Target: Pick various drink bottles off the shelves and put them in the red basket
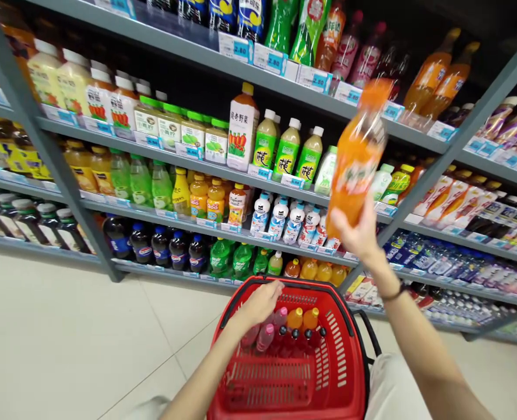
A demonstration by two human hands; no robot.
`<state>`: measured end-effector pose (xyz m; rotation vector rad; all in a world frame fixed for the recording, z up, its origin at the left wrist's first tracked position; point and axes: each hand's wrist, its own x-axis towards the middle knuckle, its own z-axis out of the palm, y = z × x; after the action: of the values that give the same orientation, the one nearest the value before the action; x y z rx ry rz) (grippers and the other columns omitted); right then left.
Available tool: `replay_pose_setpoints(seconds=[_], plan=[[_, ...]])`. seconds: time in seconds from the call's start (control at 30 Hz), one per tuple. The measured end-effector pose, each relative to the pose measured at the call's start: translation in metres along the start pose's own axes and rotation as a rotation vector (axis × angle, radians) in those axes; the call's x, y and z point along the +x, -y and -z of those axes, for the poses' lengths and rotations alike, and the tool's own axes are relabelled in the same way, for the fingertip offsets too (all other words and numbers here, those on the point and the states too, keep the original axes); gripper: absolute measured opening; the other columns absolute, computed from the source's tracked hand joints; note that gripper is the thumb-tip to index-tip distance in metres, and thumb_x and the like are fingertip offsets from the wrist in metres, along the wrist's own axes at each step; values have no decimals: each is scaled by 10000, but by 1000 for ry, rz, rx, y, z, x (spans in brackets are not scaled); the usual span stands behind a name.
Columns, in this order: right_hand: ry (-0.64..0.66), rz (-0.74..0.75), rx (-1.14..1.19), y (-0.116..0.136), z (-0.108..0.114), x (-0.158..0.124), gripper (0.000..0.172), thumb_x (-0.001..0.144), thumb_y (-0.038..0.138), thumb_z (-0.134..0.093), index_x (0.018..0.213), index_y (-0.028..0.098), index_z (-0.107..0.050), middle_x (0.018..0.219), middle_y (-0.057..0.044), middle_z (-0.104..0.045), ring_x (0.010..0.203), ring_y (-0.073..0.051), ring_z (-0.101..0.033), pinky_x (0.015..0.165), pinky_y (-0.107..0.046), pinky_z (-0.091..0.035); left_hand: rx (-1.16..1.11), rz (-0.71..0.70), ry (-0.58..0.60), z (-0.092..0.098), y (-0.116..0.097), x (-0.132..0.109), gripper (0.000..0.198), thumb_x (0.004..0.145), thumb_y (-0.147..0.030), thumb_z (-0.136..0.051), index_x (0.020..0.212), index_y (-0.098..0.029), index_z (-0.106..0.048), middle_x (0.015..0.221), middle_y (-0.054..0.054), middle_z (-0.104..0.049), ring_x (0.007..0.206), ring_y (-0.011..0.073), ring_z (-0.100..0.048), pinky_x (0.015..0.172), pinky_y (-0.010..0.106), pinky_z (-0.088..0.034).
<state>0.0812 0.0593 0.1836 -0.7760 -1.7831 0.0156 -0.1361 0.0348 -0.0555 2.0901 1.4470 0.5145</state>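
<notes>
My right hand (354, 230) is wrapped round the lower part of a bottle of orange soda (357, 160) with an orange cap. The bottle is raised upright, tilted slightly, in front of the shelves and is a little blurred. My left hand (262, 300) is over the far side of a red shopping basket (269, 376), close to its rim. Its fingers are loosely bent, and I see nothing in them. Inside the basket, under that hand, are pink-capped bottles (266, 337), two orange soda bottles (302, 318) and several dark-capped bottles (295, 334).
Shelves of drinks span the view. Orange bottles (431, 76) lean on the upper right shelf beside pink soda bottles (367, 52). Dark cola bottles (177, 249) line the bottom shelf. A grey shelf post (61, 157) stands at left. The basket's black handle (369, 332) hangs at its right side, above a tiled floor (66, 338).
</notes>
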Motion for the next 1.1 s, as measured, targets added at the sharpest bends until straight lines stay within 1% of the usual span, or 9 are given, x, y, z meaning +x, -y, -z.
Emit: replay_pose_setpoints(seconds=[0.13,0.2,0.27,0.37,0.43,0.53,0.73,0.9,1.1], plan=[[386,-301,44,-26,-12,-172,801,849,414,-776,1566,304,-437,1316,-139,-720,1108,-394,-747,968,-573,-631,-802,-103,-85,-9,-38,-4,821,1082,-620,-16,1502,-142,-534,1459,179,-655,1289,247,-661,1045,360,-560],[526,-430,53,-35,-14,-228,781,862,412,-769,1558,258,-451,1363,-163,-699,1148,-385,-737,1021,-556,-607,-1213,-112,-86,-20,-55,-8,886,1006,-818,-247,1435,-124,-589,1412,199,-677,1244,292,-674,1039,397,-561],[534,-554,76,-38,-17,-262,753,875,438,-755,1533,231,-454,1392,-182,-675,1196,-377,-715,1077,-560,-569,-1359,-83,-103,-29,-68,-10,855,842,-824,-665,1334,-125,-638,1319,180,-719,1164,291,-696,1018,388,-560],[409,-704,236,-39,-30,-283,818,884,494,-757,1555,224,-374,1457,-191,-622,1305,-345,-657,1159,-532,-509,-1396,-6,-190,-33,-78,-6,772,609,-582,-980,1152,-126,-675,1137,118,-759,1003,237,-709,929,338,-566],[353,-805,433,-42,-43,-285,896,859,570,-776,1571,244,-341,1496,-178,-594,1356,-325,-624,1173,-499,-497,-1452,30,-245,-28,-78,-1,698,610,-539,-987,1083,-127,-680,1036,86,-761,898,199,-701,849,309,-563],[313,-1005,702,-47,-61,-287,876,805,794,-695,1453,240,-495,1407,-169,-651,1276,-340,-661,1043,-486,-577,-1545,41,-296,-17,-71,6,637,665,-533,-958,1063,-117,-684,971,81,-758,812,181,-700,775,294,-553],[723,-1262,1311,-31,-75,-300,857,865,947,-398,1162,172,-613,932,-145,-729,710,-266,-690,536,-357,-557,-1618,41,-287,-1,-57,1,622,695,-480,-940,1108,-91,-688,1063,144,-772,871,229,-753,770,311,-583],[662,-1228,1133,-29,-72,-319,639,777,668,-856,1081,210,-532,820,-25,-692,520,-118,-556,457,-224,-434,-1409,-57,-341,-4,-51,-13,735,711,-340,-947,1328,-153,-595,1072,75,-756,843,178,-734,777,295,-602],[687,-1174,704,-42,-73,-342,572,746,481,-898,1132,213,-571,745,24,-628,544,-128,-507,490,-257,-439,-1231,-169,-136,-14,-50,-31,487,729,-264,-911,1103,-133,-626,1018,79,-742,890,200,-737,814,317,-616]])
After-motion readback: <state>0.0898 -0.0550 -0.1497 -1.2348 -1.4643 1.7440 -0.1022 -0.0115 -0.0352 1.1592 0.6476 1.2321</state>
